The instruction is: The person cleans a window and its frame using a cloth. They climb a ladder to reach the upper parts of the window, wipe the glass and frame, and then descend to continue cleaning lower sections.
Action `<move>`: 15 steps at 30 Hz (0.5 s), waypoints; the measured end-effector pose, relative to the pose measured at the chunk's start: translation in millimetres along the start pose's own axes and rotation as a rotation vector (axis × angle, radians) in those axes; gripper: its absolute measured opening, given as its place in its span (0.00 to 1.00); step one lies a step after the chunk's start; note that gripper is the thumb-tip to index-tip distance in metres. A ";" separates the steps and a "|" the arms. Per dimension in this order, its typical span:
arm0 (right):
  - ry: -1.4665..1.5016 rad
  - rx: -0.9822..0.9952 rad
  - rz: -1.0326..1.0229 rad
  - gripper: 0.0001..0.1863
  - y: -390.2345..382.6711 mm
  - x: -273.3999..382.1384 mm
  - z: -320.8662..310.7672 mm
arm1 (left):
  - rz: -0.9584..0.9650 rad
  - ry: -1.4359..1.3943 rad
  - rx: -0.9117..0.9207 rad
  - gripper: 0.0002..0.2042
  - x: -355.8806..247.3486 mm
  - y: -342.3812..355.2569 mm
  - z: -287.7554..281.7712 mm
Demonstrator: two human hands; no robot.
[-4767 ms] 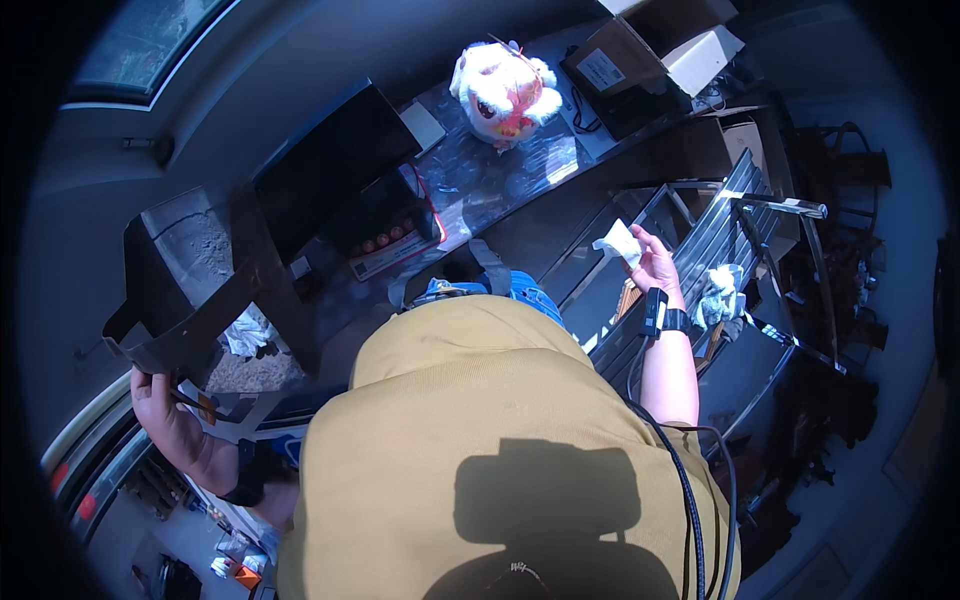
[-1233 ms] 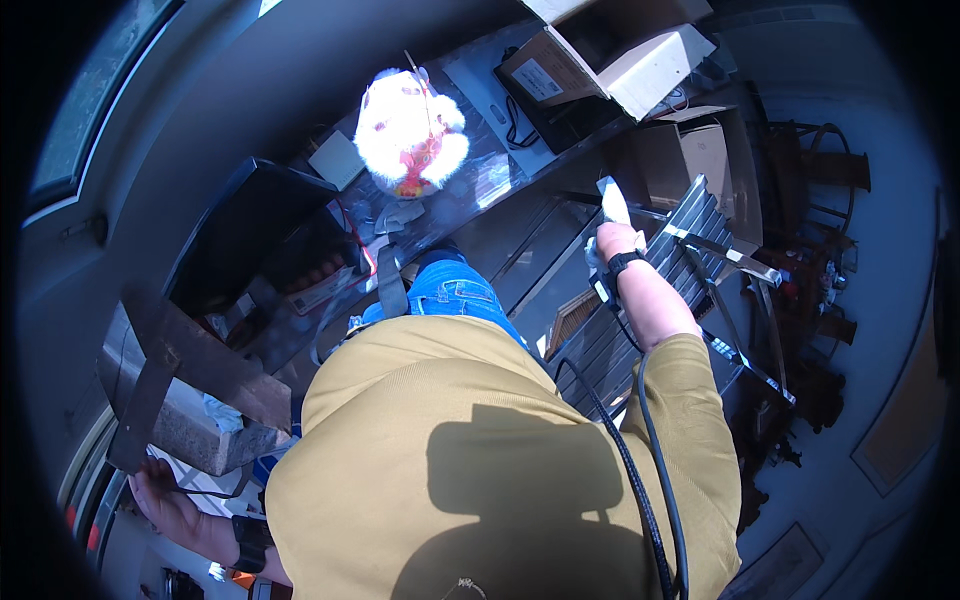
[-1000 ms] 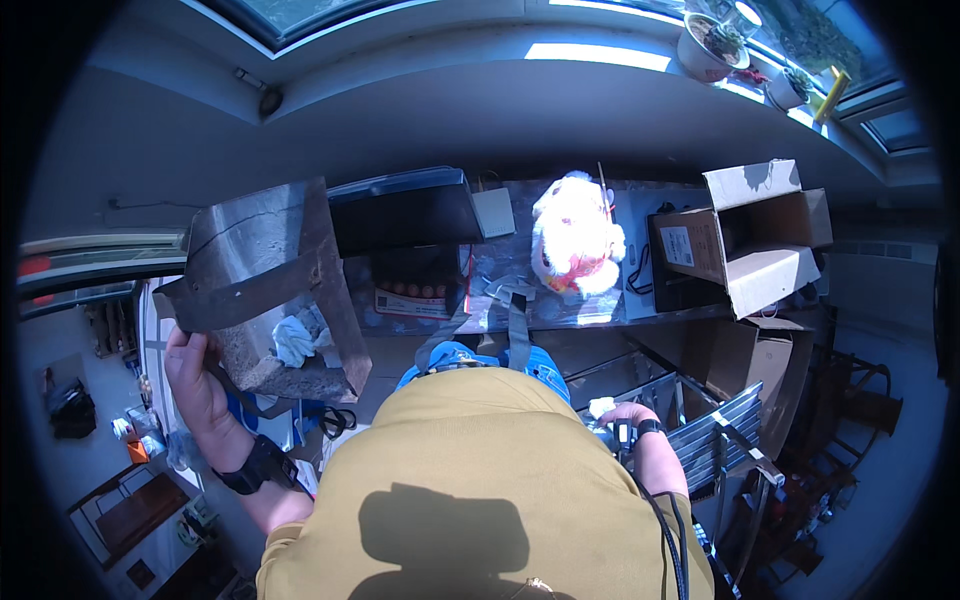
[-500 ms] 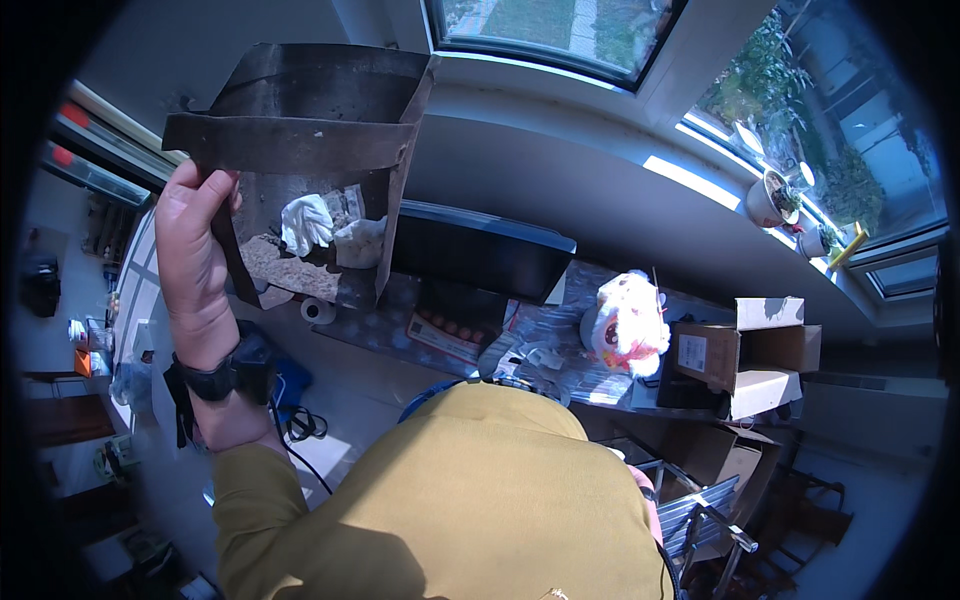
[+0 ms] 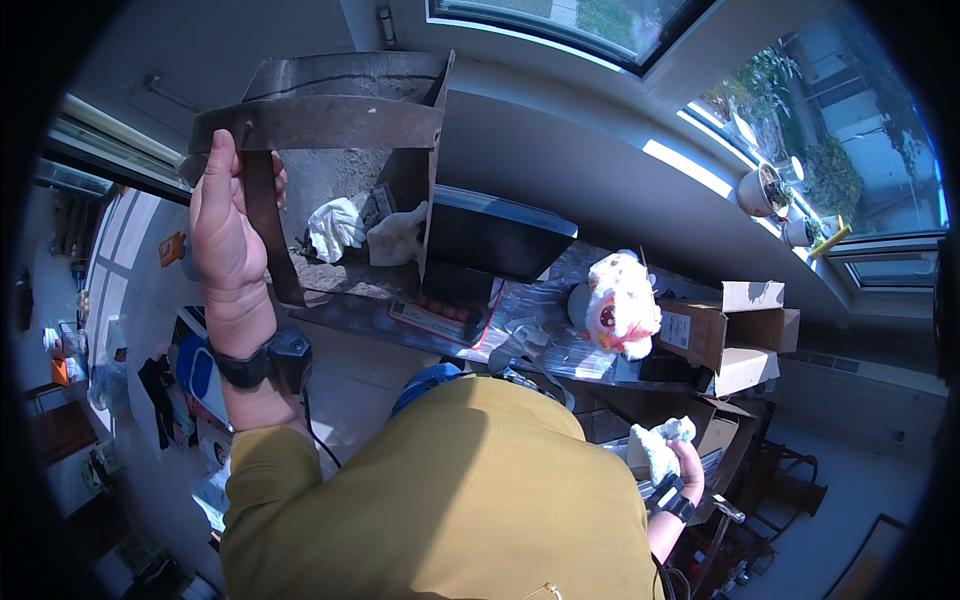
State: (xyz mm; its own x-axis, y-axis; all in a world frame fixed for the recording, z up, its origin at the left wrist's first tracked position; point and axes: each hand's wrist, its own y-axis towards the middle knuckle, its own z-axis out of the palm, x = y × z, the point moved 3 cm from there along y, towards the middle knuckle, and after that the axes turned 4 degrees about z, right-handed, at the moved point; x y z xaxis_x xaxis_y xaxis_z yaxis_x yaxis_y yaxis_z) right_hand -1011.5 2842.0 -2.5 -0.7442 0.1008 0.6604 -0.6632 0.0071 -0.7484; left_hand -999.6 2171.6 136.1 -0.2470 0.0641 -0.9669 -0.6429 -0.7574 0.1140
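Observation:
Raised at the left, my left hand (image 5: 230, 240) grips the edge of a dark, open metal pan (image 5: 325, 125), shaped like a dustpan, with a strip across it. Its thumb is in front; the other fingers are partly hidden behind the metal. Inside the pan lie grey dust, a crumpled white tissue (image 5: 337, 228) and a pale, dirty lump (image 5: 397, 237). Low on the right, my right hand (image 5: 688, 466) is closed around a crumpled pale cloth (image 5: 655, 452).
A dark monitor (image 5: 495, 235) lies beyond the pan on a patterned table. A fluffy white-and-pink toy (image 5: 620, 305) stands right of it, beside an open cardboard box (image 5: 690, 332). Potted plants (image 5: 762, 192) line the windowsill. A wooden chair (image 5: 790, 485) stands at the lower right.
My left hand has shifted slightly right with the pan, its thumb now pointing up. My right hand has come into view at the right with the cloth.

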 end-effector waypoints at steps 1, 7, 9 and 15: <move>0.020 0.011 -0.040 0.23 0.1 24.9 2.9 | 0.006 0.009 -0.024 0.21 4.8 -7.7 -3.0; 0.206 0.098 -0.299 0.27 28.3 135.4 23.8 | -0.056 0.095 -0.234 0.17 13.5 -34.3 -23.2; 0.283 0.155 -0.396 0.27 49.1 160.7 31.6 | -0.062 0.134 -0.240 0.15 10.6 -45.8 -26.3; 0.460 0.380 -0.486 0.25 132.4 238.4 81.4 | 0.001 0.114 -0.239 0.14 -12.1 -89.6 -22.0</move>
State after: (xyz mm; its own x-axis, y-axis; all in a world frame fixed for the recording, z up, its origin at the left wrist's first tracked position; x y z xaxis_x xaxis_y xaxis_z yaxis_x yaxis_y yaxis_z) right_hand -1283.2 2786.0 60.8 -0.3086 0.5781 0.7554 -0.9511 -0.1772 -0.2530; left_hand -923.0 2224.4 132.5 -0.1555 0.0001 -0.9878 -0.4498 -0.8903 0.0707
